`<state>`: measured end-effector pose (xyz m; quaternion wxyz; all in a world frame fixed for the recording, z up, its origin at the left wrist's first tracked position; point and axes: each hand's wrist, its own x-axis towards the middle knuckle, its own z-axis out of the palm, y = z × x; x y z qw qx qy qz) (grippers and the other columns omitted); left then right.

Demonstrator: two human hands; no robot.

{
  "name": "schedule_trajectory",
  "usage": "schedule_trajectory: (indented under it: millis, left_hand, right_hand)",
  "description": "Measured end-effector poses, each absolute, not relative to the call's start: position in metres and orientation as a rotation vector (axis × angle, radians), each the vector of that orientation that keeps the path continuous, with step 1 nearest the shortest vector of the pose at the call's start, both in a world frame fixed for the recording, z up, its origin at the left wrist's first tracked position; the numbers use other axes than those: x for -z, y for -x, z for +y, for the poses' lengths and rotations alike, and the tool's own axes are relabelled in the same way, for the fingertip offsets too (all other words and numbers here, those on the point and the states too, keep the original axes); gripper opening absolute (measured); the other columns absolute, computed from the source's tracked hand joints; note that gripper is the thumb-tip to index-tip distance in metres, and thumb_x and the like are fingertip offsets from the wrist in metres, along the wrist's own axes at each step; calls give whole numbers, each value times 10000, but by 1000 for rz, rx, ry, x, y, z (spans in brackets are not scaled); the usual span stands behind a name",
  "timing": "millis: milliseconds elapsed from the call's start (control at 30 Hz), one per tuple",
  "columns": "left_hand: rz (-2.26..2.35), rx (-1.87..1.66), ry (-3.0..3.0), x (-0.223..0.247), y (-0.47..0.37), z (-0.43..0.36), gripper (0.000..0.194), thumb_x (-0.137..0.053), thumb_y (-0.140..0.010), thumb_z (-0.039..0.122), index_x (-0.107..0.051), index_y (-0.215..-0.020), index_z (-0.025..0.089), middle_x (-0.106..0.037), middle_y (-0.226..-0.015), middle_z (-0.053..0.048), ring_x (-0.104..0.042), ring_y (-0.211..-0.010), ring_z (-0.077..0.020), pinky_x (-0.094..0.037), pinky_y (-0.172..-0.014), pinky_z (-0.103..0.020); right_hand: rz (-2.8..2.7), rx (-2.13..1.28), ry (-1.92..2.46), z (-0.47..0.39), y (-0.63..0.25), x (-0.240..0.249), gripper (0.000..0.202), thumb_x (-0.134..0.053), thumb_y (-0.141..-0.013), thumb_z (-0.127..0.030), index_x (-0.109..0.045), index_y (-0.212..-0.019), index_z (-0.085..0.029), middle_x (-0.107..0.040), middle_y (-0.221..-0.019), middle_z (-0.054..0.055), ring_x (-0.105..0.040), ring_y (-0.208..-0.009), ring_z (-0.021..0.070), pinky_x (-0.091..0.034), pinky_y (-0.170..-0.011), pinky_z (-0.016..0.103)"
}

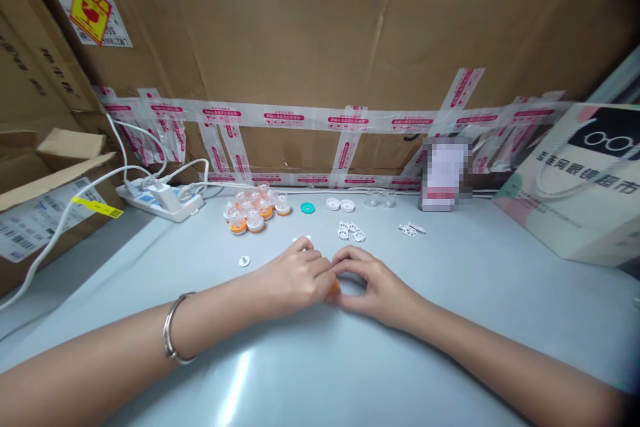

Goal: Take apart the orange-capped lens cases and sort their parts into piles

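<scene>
"Which step?"
"Fitting parts, I judge; left hand (pixel 306 277) and right hand (pixel 369 281) hold a closed grip on an orange piece (pixel 335 288), centrally over the bench (pixel 320 373); its detail is hidden."
"Next move?"
"Steady pressure, probably."

A: What lies at the near centre of the table (pixel 300 373)?
B: The left hand (pixel 303 277) and right hand (pixel 383 285), both gripping an orange part (pixel 334 289), mostly hidden.
A: And farther off?
B: From left to right: clustered orange-and-clear pieces (pixel 255 221), a green disc (pixel 307 208), two white discs (pixel 340 205), and a phone (pixel 441 177), standing, its screen blurred.
</scene>
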<state>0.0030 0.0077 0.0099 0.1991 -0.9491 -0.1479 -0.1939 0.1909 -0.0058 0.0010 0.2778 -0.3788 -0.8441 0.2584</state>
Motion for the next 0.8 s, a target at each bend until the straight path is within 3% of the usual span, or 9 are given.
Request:
schedule_trajectory:
  millis: [200, 300, 500, 800]
  left_hand:
    - [-710, 692, 2629, -40, 44, 20, 131, -454, -843, 143, -567, -777, 144, -627, -709, -10, -558, -680, -108, -378, -685, -255]
    - [-812, 540, 2593, -50, 107, 26, 103, -465, -858, 169, -565, -880, 163, -643, -825, 3, -570, -761, -100, -383, -729, -241]
    - [-1008, 370, 2478, -21, 213, 37, 119, -486, -846, 254, -573, -812, 181, -634, -749, 52, -563, -701, -70, -402, -734, -196]
    - [-1094, 309, 2534, -13, 209, 38, 162, -443, -869, 254, -591, -854, 188, -647, -806, 46, -582, -751, -74, -409, -765, -195]
  right_hand:
    - [-2255, -759, 1097, -7, -193, -1, 241, -658, -677, -282, -647, -912, -230, -549, -946, 36, -534, -920, 176, -407, -871, 324]
    - [-2252, -778, 1113, -7, -193, -1, 252, -654, -679, -286, -648, -927, -240, -545, -953, 33, -529, -933, 177, -399, -883, 330]
    - [-2250, -773, 1111, -7, -193, -2, 256, -653, -679, -285, -648, -932, -247, -543, -955, 33, -533, -927, 178, -400, -884, 339]
    - [-2261, -738, 1090, -10, -193, -4, 247, -647, -687, -284, -642, -931, -248, -553, -957, 36, -541, -915, 181, -409, -877, 346]
